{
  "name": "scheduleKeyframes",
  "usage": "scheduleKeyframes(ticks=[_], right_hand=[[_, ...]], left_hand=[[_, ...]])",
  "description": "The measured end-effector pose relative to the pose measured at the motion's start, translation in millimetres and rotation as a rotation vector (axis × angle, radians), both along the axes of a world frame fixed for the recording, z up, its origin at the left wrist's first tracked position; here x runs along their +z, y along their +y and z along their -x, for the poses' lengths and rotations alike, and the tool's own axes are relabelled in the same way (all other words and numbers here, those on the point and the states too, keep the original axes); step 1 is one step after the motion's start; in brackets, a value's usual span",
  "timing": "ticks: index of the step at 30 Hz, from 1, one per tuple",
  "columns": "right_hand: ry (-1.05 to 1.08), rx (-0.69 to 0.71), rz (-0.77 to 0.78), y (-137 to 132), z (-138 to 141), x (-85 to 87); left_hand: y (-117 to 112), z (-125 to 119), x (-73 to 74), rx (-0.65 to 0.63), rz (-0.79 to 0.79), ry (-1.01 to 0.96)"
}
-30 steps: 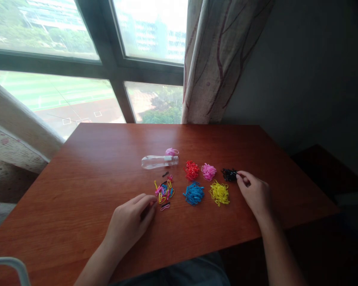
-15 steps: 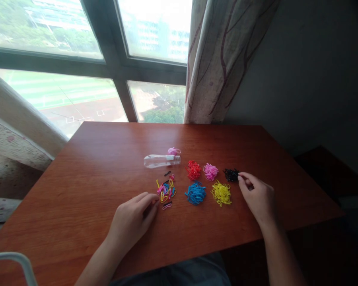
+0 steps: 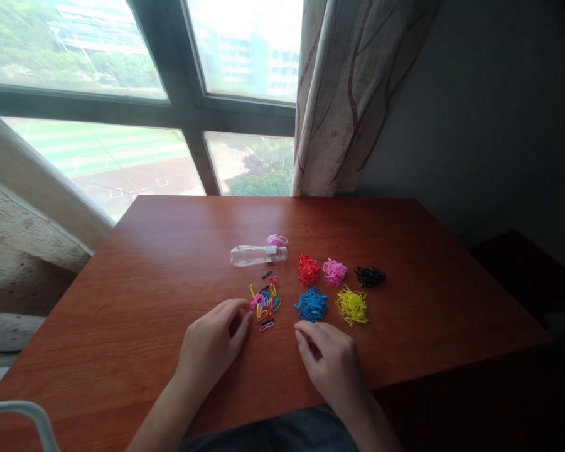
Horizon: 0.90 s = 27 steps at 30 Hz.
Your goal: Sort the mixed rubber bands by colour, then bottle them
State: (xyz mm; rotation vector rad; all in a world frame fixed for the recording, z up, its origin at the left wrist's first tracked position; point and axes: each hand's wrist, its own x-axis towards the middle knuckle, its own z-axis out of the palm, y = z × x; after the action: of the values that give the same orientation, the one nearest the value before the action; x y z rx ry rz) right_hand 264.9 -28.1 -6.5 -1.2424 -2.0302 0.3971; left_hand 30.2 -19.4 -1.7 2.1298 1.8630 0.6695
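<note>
A small pile of mixed-colour rubber bands [image 3: 265, 302] lies on the table, in pink, yellow, blue, red and black. My left hand [image 3: 216, 336] rests at its left edge, thumb and index finger drawn together; whatever is between them is too small to make out. My right hand [image 3: 332, 355] is just below the heap of blue rubber bands [image 3: 311, 305], its fingertips pinched with nothing visible in them. Other single-colour heaps lie around: red bands [image 3: 307, 270], pink bands [image 3: 334, 272], black bands [image 3: 370, 277] and yellow bands [image 3: 352, 306].
A clear plastic bottle [image 3: 254, 255] lies on its side behind the mixed pile, with a pink looped item [image 3: 277, 240] beside its neck. The brown wooden table [image 3: 145, 301] reaches a window and curtains [image 3: 329, 125]. A pale curved bar [image 3: 32, 408] stands at the lower left.
My right hand has left the black heap and moved left and toward me, below the blue heap. My left hand has stayed by the mixed pile.
</note>
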Motion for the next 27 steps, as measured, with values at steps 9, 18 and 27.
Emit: scheduleKeyframes(ticks=[9, 18, 27], right_hand=[[0.012, 0.057, 0.099, -5.4, 8.3, -10.9], [0.033, 0.053, 0.15, -4.4, 9.3, -6.8], [0.032, 0.054, 0.167, -4.6, 8.5, -7.1]], left_hand=[[-5.6, -3.0, 3.9, -0.218, 0.02, 0.049], [-5.1, -7.0, 5.9, -0.275, -0.074, 0.093], [-3.4, -4.3, 1.2, -0.287, -0.068, 0.049]])
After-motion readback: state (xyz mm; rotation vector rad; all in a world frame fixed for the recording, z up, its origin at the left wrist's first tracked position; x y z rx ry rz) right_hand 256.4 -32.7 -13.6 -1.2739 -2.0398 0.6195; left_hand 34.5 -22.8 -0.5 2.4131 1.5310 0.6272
